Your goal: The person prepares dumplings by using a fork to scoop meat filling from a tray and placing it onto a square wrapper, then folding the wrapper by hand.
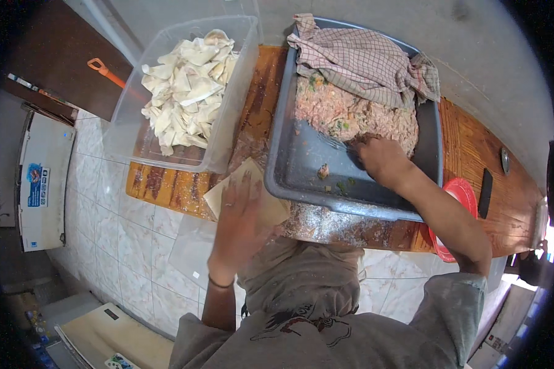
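My left hand (pixel 241 210) lies palm down over square dough wrappers (pixel 221 190) near the front edge of the wooden table, its fingers slightly spread. My right hand (pixel 379 159) reaches into a grey plastic tub (pixel 304 191), its fingertips at the edge of a mass of ground meat filling (pixel 351 110) with green bits; whether they hold any meat is hidden. A checkered cloth (pixel 355 60) covers the back of the meat. At the left, a clear plastic bin (pixel 219 157) holds a heap of folded, floured dumplings (pixel 189 87).
A red-rimmed plate (pixel 461 193) sits partly behind my right forearm. Farther right on the wooden table (pixel 512 217) are a dark flat object (pixel 485 193) and a small round metal item (pixel 504 161). White flour dusts the table's front edge. An orange handle (pixel 105 71) stands behind the bin.
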A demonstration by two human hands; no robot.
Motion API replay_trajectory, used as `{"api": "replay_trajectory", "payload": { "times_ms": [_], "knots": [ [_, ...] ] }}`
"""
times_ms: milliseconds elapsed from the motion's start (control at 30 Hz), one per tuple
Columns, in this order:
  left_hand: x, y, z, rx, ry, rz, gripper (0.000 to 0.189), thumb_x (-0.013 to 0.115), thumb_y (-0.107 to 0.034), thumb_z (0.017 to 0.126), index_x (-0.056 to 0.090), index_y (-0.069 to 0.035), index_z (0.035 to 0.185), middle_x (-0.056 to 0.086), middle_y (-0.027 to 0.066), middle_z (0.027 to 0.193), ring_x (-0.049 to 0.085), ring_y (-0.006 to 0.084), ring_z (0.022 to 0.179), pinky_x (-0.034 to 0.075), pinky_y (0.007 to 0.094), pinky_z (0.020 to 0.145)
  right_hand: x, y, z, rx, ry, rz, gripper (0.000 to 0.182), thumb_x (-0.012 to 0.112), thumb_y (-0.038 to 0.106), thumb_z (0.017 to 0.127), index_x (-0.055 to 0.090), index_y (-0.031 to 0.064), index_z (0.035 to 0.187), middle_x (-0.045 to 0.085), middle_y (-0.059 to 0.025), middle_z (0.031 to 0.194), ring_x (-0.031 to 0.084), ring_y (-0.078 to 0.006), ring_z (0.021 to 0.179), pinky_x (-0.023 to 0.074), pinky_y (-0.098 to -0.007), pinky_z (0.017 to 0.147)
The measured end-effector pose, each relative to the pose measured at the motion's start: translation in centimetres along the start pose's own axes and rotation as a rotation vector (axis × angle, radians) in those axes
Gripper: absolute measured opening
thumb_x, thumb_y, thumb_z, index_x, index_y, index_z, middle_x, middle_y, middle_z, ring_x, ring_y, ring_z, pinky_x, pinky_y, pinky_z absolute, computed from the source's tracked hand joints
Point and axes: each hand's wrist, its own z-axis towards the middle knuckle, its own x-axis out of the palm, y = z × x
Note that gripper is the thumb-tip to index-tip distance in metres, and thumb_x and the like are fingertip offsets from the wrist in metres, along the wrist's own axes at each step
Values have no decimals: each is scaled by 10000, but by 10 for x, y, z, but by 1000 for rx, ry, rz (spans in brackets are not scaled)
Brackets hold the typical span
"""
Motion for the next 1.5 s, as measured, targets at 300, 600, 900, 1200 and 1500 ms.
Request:
{"api": "replay_trajectory", "payload": {
  "times_ms": [300,600,900,1200,1500],
  "knots": [
    [41,15,0,-54,-47,-97,450,733,-285,781,664,-2,1124,575,199,1300,399,427,1335,183,580,1141,-53,-4,-55,26,-138,50,262,477,39,868,575,-43,1097,662,-226,869,685,-395,784,570,-445,690],
    [41,17,2,-43,-84,-149,254,719,-158,776,706,-48,1004,610,158,1222,460,411,1272,211,571,1141,-43,-2,-66,31,-188,-169,288,514,90,867,579,10,1136,653,-171,783,687,-331,710,561,-423,611],
    [37,14,3,-51,-86,-118,403,737,-247,782,654,-63,1131,570,161,1313,411,394,1335,194,573,1145,-35,3,-56,41,-40,-244,264,530,117,860,620,92,1108,656,-128,815,688,-297,690,561,-414,595],
    [38,11,5,-100,-59,-128,406,740,-209,777,651,-63,1145,588,145,1296,403,393,1344,189,579,1147,-29,2,-58,-15,38,-197,292,498,117,888,617,122,1155,667,-127,881,688,-306,699,548,-428,582],
    [49,15,-3,-38,-166,-60,168,691,-104,803,676,-67,967,640,119,1168,500,385,1247,240,601,1131,-49,-5,-47,12,-64,-223,176,547,131,861,671,103,983,668,-146,758,701,-300,704,571,-409,592]
  ]
}}
